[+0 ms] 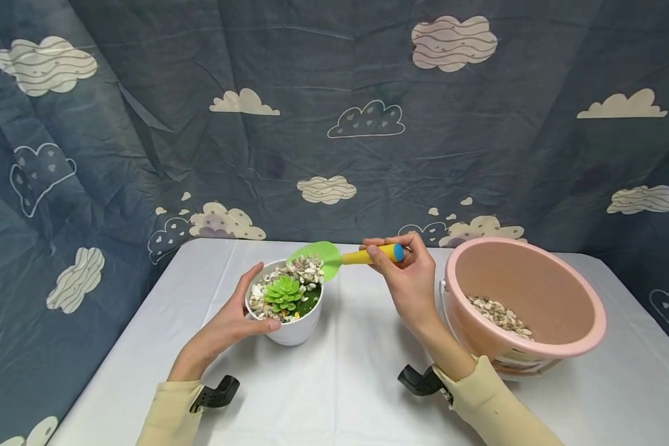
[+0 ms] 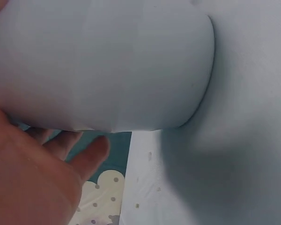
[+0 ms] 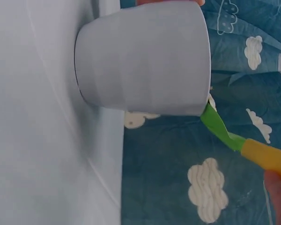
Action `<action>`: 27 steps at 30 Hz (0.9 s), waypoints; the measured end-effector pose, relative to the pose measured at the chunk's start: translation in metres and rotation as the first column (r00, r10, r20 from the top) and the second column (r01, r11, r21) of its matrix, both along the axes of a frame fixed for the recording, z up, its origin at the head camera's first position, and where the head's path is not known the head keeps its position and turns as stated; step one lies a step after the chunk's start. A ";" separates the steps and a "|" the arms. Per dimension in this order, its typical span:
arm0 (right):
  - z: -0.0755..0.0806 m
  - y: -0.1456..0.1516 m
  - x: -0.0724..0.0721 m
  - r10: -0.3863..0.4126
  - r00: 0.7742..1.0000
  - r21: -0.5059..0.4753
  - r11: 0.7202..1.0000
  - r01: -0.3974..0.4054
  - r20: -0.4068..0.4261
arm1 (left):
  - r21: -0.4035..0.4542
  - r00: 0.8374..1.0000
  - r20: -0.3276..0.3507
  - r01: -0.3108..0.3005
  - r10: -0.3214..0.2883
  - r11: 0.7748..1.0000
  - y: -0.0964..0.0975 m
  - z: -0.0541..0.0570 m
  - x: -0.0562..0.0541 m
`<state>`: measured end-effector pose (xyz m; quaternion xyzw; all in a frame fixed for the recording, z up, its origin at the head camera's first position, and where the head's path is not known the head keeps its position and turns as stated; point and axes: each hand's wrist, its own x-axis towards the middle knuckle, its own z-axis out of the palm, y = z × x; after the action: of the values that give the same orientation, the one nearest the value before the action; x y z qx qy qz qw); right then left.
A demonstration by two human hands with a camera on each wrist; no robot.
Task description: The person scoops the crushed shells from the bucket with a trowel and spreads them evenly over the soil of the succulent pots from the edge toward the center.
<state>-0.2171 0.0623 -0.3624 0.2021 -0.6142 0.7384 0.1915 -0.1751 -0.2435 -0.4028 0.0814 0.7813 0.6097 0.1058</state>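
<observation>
A white flower pot (image 1: 294,334) stands upright on the table, holding a green succulent (image 1: 284,293) among pale pebbles (image 1: 263,296); a dark green patch shows at its right side. My left hand (image 1: 228,322) grips the pot, thumb along the near rim and fingers round the far left side. With my right hand (image 1: 409,279) I hold a toy trowel (image 1: 357,257) by its yellow handle with a blue end. Its green blade (image 3: 217,125) lies at the pot's right rim, with pebbles on it that run into those in the pot.
To the right stands a pink bucket (image 1: 458,266) with pebbles (image 1: 502,317) at its bottom, close beside my right forearm. A white cloth (image 1: 357,384) covers the table. Behind it hangs a dark blue curtain (image 1: 312,155) with cloud prints.
</observation>
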 end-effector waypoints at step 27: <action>0.001 0.004 0.003 -0.078 0.994 -0.034 0.996 0.080 0.071 | -0.051 0.998 -0.059 0.007 -0.010 0.999 0.000 0.005 0.004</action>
<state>-0.2146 0.0665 -0.3611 0.1482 -0.6142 0.7481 0.2028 -0.1712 -0.2433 -0.3973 0.0999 0.7989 0.5866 0.0871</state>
